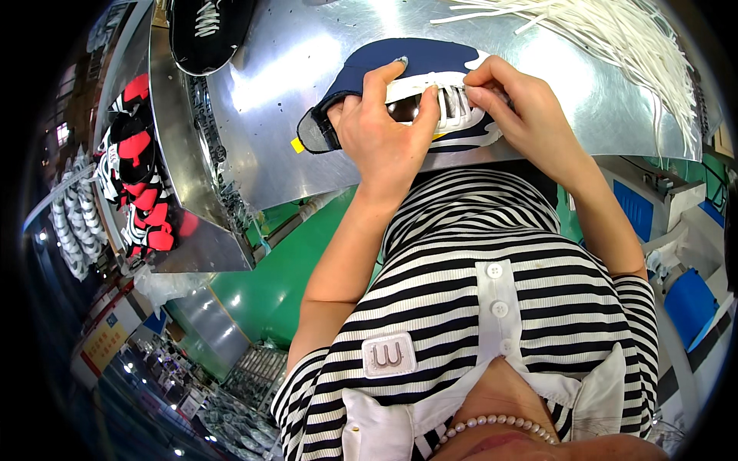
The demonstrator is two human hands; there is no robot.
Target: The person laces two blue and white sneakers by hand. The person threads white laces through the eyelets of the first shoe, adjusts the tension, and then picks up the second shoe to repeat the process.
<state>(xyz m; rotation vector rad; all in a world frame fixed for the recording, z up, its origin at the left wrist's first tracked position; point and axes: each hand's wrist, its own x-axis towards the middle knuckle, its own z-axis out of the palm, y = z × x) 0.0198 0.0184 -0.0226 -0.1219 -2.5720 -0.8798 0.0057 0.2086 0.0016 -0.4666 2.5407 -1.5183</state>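
Note:
A navy and white shoe upper (430,55) lies on its side on the metal worktable, its dark-lined collar toward the left. White shoelace (455,111) crosses its throat in several rows on the right part. My left hand (388,127) grips the upper, with some fingers hidden at the collar and behind the throat edge. Its thumb presses beside the lacing. At the toe end of the lacing, my right hand (523,107) pinches the shoelace between thumb and forefinger. A small yellow tag (298,145) sticks out by the heel.
Loose white laces (607,46) are piled at the far right of the metal worktable (269,146). A black laced shoe (206,34) stands at the far left. Red, black and white shoe parts (138,169) fill the space beyond the table's left edge.

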